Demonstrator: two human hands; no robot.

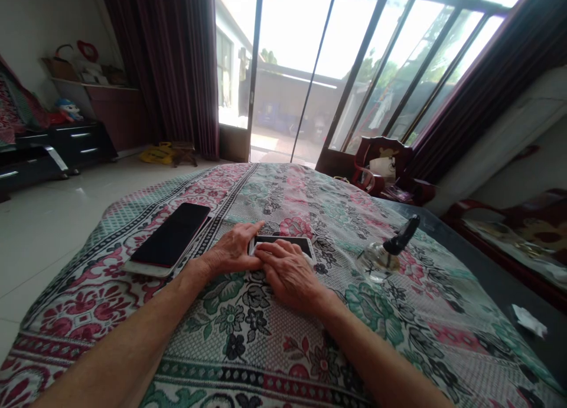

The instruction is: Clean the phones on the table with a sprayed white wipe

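A white-framed phone (305,244) with a dark screen lies flat on the patterned tablecloth (274,337), partly covered by both hands. My left hand (234,248) rests at its left end, thumb and fingers spread around that edge. Across the phone's middle lies my right hand (290,272), its fingers together and a bit of white material showing beside them. Whether the right fingers pinch that material is hidden. To the left, a large black phone (172,235) rests on a white object (148,269). A clear bottle (378,261) with a black spray head stands on the right.
A crumpled white tissue (529,320) lies on the dark surface at the right. Beyond the table are a carved red chair (383,160) and glass doors (301,71). At the far left, a black cabinet (82,142) stands near a yellow bag (158,154) on the floor.
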